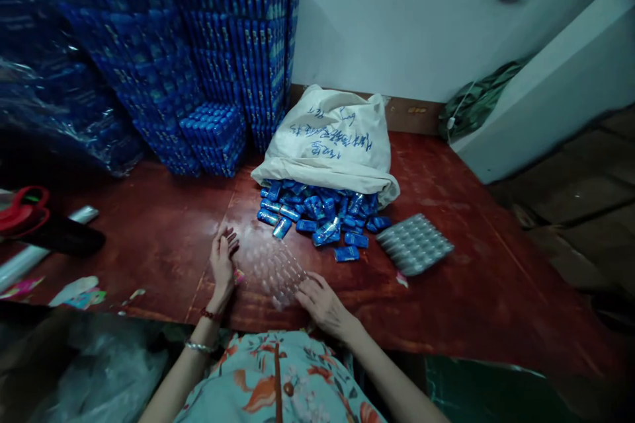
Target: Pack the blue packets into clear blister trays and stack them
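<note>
A clear plastic blister tray [278, 272] with rows of small cavities lies on the table between my hands. My right hand [323, 304] has its fingers closed over the tray's right edge. Left of the tray is my left hand [223, 259], upright on its side with the fingers apart and slightly bent, holding nothing. Just beyond the tray, small blue wrapped packets [317, 211] spill in a loose pile from the mouth of a white woven sack [337, 139] with handwriting on it.
A stack of clear trays [415, 244] sits right of the packets. Tall stacks of filled blue trays [238, 46] stand at the back left, with a shorter stack [215, 139] in front. A dark cup with a red lid [64, 231] lies at the left. A green bag [476, 102] rests by the wall.
</note>
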A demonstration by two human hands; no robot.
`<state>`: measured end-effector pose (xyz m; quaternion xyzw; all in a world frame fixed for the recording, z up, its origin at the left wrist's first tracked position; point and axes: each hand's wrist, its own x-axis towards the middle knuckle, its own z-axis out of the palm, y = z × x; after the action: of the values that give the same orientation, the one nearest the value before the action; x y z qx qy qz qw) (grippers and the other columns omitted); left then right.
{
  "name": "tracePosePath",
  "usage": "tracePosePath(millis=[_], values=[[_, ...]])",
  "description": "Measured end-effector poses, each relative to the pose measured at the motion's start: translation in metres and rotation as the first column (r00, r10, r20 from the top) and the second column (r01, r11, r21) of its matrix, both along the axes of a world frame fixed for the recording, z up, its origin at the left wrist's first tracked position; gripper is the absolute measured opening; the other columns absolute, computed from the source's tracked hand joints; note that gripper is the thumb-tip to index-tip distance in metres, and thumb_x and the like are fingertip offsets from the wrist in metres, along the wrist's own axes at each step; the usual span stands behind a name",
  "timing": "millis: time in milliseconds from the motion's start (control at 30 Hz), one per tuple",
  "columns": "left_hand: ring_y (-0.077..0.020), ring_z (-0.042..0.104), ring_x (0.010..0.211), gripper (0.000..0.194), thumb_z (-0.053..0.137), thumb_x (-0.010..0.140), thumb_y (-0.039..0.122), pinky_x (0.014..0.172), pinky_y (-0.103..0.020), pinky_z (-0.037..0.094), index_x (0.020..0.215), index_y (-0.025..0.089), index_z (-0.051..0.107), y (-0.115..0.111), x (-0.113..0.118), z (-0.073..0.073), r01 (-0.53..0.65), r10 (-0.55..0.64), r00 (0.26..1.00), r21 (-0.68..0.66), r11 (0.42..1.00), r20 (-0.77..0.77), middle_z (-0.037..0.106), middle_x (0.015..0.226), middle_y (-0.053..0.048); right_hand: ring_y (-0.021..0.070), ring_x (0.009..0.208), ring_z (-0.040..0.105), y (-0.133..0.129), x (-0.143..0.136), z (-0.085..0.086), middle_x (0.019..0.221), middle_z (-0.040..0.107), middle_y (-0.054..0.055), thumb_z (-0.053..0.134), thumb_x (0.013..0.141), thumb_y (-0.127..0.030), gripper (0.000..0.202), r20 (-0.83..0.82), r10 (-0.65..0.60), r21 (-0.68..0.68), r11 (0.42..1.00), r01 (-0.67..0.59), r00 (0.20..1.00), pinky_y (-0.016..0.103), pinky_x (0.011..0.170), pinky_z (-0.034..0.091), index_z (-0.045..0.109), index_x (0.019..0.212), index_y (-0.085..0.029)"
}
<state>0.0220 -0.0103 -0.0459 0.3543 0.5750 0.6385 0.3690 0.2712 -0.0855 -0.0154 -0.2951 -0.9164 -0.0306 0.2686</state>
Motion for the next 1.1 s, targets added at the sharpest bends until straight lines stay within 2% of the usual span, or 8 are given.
tracePosePath(millis=[133, 233, 333, 467, 567, 767, 1000, 1100], values=[[-0.0225, 0.053, 0.113, 0.036, 0.047, 0.089, 0.041, 0.096, -0.039, 0.044, 0.117, 0.02, 0.056, -0.02, -0.019, 0.014, 0.201, -0.173, 0.891, 0.024, 0.979, -0.419, 0.058, 0.121, -0.01, 0.0174, 0.111, 0.049, 0.012, 0.007, -0.026, 0.105, 0.062, 0.007, 0.043, 0.088, -0.013, 0.021, 0.193, 0.133, -0.239, 0.967, -0.085, 0.972, 0.043, 0.105, 0.032, 0.057, 0.103, -0.018], [-0.0231, 0.05, 0.115, 0.029, 0.049, 0.089, 0.035, 0.104, -0.046, 0.036, 0.112, 0.023, 0.062, -0.035, -0.015, 0.02, 0.588, -0.454, 0.488, -0.103, 0.802, -0.745, 0.062, 0.116, -0.008, 0.0197, 0.113, 0.047, 0.029, 0.02, -0.023, 0.11, 0.061, 0.009, 0.043, 0.083, -0.01, 0.029, 0.133, 0.133, -0.272, 0.958, -0.093, 0.982, 0.045, 0.105, 0.03, 0.057, 0.107, -0.017], [-0.0233, 0.045, 0.121, 0.03, 0.05, 0.089, 0.033, 0.107, -0.049, 0.03, 0.117, 0.027, 0.059, -0.04, -0.004, 0.024, 0.715, -0.502, 0.174, -0.241, 0.656, -0.847, 0.058, 0.122, -0.006, 0.0208, 0.106, 0.049, 0.058, 0.018, -0.008, 0.109, 0.061, 0.011, 0.038, 0.082, -0.007, 0.035, 0.036, -0.073, -0.211, 0.974, 0.079, 0.997, 0.042, 0.096, 0.036, 0.057, 0.111, -0.016], [-0.0206, 0.053, 0.108, 0.028, 0.042, 0.093, 0.027, 0.096, -0.042, 0.042, 0.114, 0.021, 0.059, -0.011, 0.01, 0.032, 0.574, -0.381, 0.345, -0.129, 0.809, -0.858, 0.06, 0.114, -0.009, 0.0238, 0.101, 0.048, 0.103, -0.001, 0.015, 0.109, 0.059, 0.012, 0.041, 0.087, -0.016, 0.029, 0.195, -0.477, -0.206, 0.835, 0.511, 0.857, 0.037, 0.082, 0.037, 0.057, 0.112, -0.016], [-0.0203, 0.057, 0.095, 0.024, 0.041, 0.093, 0.026, 0.085, -0.036, 0.046, 0.1, 0.017, 0.062, 0.027, 0.026, 0.043, 0.424, -0.36, 0.389, -0.182, 0.887, -0.848, 0.063, 0.099, -0.009, 0.0265, 0.099, 0.046, 0.124, -0.012, 0.025, 0.104, 0.06, 0.012, 0.049, 0.087, -0.027, 0.025, 0.393, -0.551, -0.191, 0.735, 0.651, 0.737, 0.037, 0.078, 0.034, 0.059, 0.107, -0.016], [-0.0325, 0.053, 0.105, 0.036, 0.059, 0.083, 0.032, 0.086, -0.045, 0.044, 0.111, 0.011, 0.053, 0.071, 0.077, 0.055, 0.254, -0.528, 0.018, -0.507, 0.824, -0.849, 0.059, 0.109, -0.018, 0.0283, 0.102, 0.045, 0.131, -0.024, 0.026, 0.101, 0.06, 0.017, 0.043, 0.088, -0.018, 0.023, 0.459, -0.535, -0.229, 0.7, 0.677, 0.709, 0.039, 0.079, 0.033, 0.064, 0.094, -0.011], [-0.0256, 0.063, 0.089, 0.04, 0.047, 0.085, 0.012, 0.073, -0.035, 0.049, 0.125, 0.009, 0.042, 0.084, 0.077, 0.053, 0.376, -0.606, -0.048, -0.576, 0.725, -0.794, 0.054, 0.117, -0.02, 0.023, 0.094, 0.054, 0.123, -0.02, 0.031, 0.101, 0.061, 0.013, 0.041, 0.087, -0.013, 0.026, 0.339, -0.52, -0.349, 0.704, 0.618, 0.784, 0.033, 0.076, 0.041, 0.058, 0.107, -0.013], [-0.0241, 0.06, 0.097, 0.051, 0.048, 0.086, 0.018, 0.081, -0.035, 0.049, 0.135, 0.017, 0.034, 0.083, 0.05, 0.052, 0.518, -0.616, -0.004, -0.529, 0.672, -0.787, 0.052, 0.121, -0.015, 0.0179, 0.071, 0.059, 0.109, -0.009, 0.028, 0.085, 0.063, 0.005, 0.041, 0.089, -0.025, 0.042, 0.045, -0.568, -0.612, 0.635, 0.472, 0.822, 0.029, 0.063, 0.046, 0.039, 0.13, -0.017]])
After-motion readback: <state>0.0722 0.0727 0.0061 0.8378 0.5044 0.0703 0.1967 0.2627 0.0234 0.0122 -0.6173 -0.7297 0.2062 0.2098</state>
